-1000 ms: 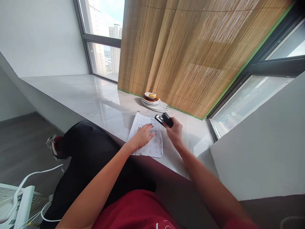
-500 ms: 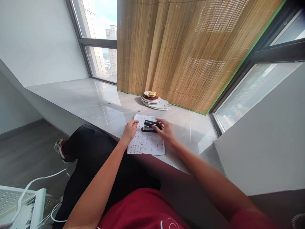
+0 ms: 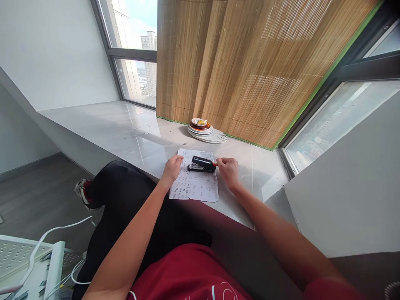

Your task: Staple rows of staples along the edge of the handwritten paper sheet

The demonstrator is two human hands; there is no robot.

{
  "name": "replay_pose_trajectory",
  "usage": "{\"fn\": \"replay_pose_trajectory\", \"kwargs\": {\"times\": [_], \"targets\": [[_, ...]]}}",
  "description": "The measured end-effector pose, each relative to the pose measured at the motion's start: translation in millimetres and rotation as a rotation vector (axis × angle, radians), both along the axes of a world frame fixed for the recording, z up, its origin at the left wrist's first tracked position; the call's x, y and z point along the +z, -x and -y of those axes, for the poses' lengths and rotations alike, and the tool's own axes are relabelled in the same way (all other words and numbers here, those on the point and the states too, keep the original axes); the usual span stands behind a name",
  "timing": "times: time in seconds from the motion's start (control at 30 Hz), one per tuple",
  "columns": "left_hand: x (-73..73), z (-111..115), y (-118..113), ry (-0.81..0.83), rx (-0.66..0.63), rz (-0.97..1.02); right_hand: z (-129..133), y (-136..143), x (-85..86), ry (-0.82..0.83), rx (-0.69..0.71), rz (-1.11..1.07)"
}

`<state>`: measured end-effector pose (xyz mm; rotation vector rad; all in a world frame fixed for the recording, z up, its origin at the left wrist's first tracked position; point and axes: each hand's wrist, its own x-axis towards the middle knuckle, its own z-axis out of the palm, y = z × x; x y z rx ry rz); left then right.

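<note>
A black stapler (image 3: 201,167) lies across a sheet of white paper (image 3: 196,187) covered with handwriting. Its upper arm stands slightly raised from the base at the left end. My right hand (image 3: 228,170) is closed at the stapler's right end, fingertips pinching a small red part (image 3: 215,164) there. Over the paper's upper left edge is my left hand (image 3: 172,167), its fingers drawn together; whether anything is between them is hidden.
A stack of plates (image 3: 201,130) with a small yellow item on top stands behind the paper on the tiled ledge (image 3: 134,129). A bamboo blind (image 3: 218,62) hangs behind it. At lower left is a white perforated rack (image 3: 56,266) with cables.
My right hand has slid right from the stapler's top to its right end, uncovering the body. My left hand stays about where it was. The view has shifted slightly.
</note>
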<state>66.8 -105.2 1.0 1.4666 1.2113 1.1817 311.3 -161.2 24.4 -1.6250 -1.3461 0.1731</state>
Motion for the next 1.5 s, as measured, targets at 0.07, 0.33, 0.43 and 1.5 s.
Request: {"fn": "replay_pose_trajectory", "kwargs": {"times": [0.07,0.33,0.43,1.5], "targets": [[-0.5,-1,0,-0.005,0.006,-0.014,-1,1,-0.5,-0.006,0.028,0.001],[4.8,1,0,0.000,0.025,-0.009,-4,4,-7.5,-0.064,0.074,0.015],[4.2,0,-1,0.003,0.027,0.014,-6,4,-9.6,-0.108,0.206,0.035],[25.8,20,2,-0.031,0.075,0.448,12,18,-2.0,-0.143,0.206,-0.067]]}}
